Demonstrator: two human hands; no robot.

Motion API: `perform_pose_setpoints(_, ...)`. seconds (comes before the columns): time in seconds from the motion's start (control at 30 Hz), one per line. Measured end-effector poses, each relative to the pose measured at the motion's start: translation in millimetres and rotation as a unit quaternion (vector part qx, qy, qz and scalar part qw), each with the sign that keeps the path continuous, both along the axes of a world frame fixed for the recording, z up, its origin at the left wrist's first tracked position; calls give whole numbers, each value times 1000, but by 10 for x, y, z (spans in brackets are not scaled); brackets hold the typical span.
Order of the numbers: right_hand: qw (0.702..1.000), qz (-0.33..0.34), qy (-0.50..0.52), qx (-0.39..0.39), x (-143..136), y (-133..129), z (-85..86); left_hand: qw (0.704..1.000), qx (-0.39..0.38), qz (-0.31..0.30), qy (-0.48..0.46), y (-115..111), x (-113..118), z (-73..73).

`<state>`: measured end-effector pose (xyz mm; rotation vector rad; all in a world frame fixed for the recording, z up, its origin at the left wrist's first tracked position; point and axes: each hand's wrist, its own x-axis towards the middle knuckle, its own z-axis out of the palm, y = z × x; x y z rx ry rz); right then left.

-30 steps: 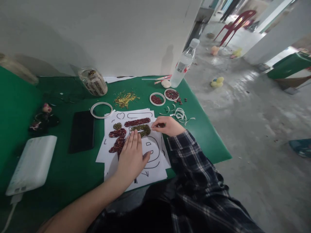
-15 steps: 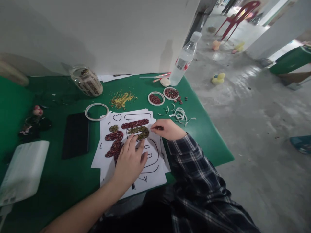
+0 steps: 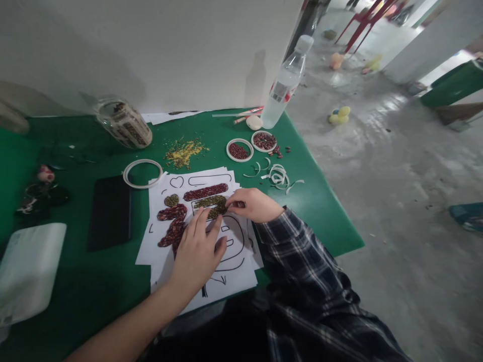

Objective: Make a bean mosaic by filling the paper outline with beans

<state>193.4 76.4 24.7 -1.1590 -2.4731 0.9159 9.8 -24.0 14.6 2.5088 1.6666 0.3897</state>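
The left hand is laid, fingers spread, over black-outlined paper sheets. The fingertips of the right hand are held at the edge of a green-seeded shape; whether anything is gripped cannot be told. Just above it, a bar is filled with red beans. Beyond, two bean-filled lids are set on the green bench, near a bottle.

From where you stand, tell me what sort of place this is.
Likely an indoor craft corner, perhaps at home: seeds are arranged on paper, with a wall behind and a chair beyond.
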Motion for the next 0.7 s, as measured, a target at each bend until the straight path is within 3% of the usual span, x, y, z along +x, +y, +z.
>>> perform_pose_setpoints(0.7, 999, 39, -9, -3, -120, -48, -58, 999, 1, 1, -51, -15, -6, -31)
